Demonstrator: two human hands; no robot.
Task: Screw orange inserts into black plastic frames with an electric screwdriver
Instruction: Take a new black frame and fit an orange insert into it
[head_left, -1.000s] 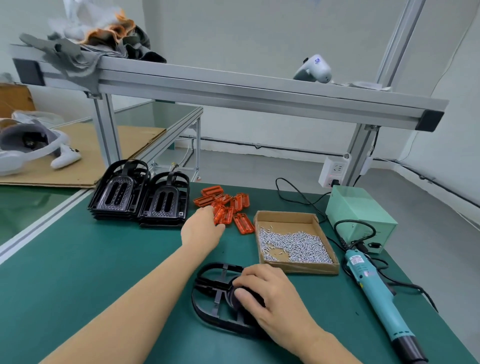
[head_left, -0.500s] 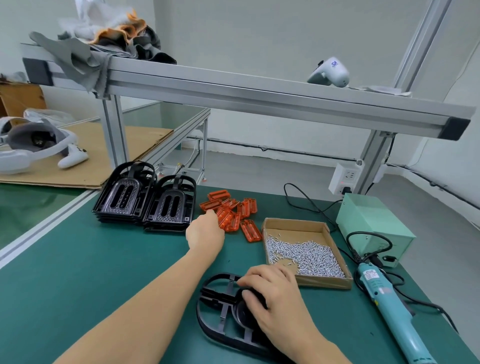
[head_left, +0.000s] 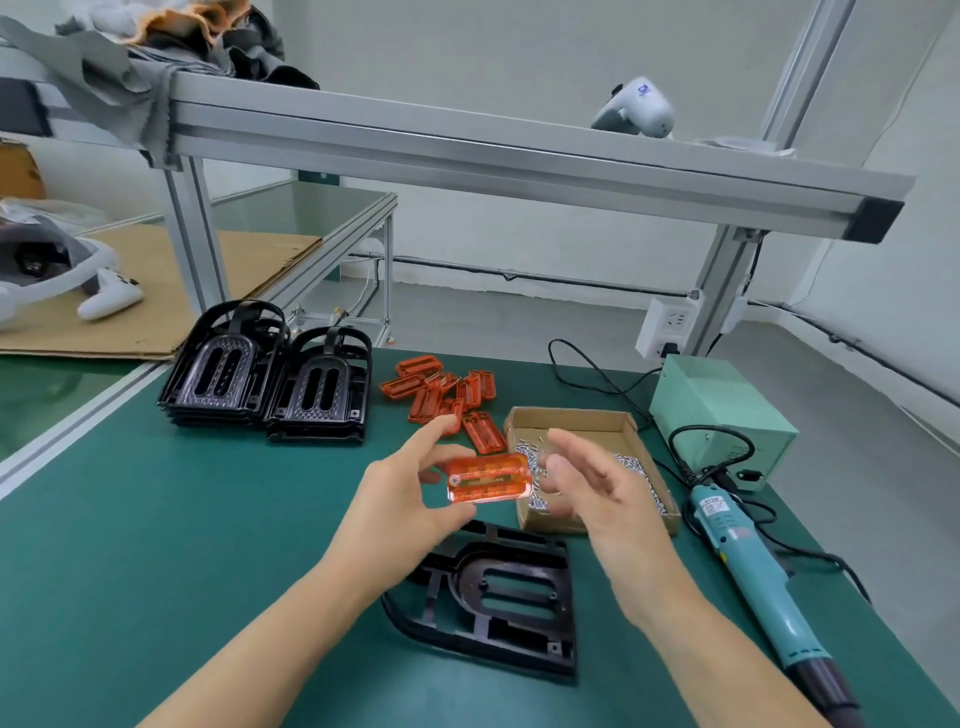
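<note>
Spare frames (head_left: 265, 379): two stacks of black frames sit at the far left of my green mat (head_left: 156, 571), untouched, same spot as a second ago.
Insert pile (head_left: 441, 389): the loose orange inserts lie just right of the stacks; my left hand was reaching into them a second ago and has since left them.
My left hand (head_left: 400, 499): lifted clear of the pile and now raised above the mat, thumb and fingers pinching one orange insert (head_left: 488, 478) by its left end; the grip is light, fingers only partly curled.
What that means: I judge the pick is done, so seating the insert into the frame comes next.
Working frame (head_left: 498, 603): lies flat on the mat below and between my hands, its slotted opening facing up, nothing touching it.
My right hand (head_left: 597, 493): earlier it pressed down on this frame; now it is off it, fingers spread and relaxed, coming toward the insert's right end, holding nothing.
Screw box (head_left: 623, 431): cardboard tray of small screws behind my right hand.
Electric screwdriver (head_left: 748, 566): lying at the right edge, not picked up yet.
</note>
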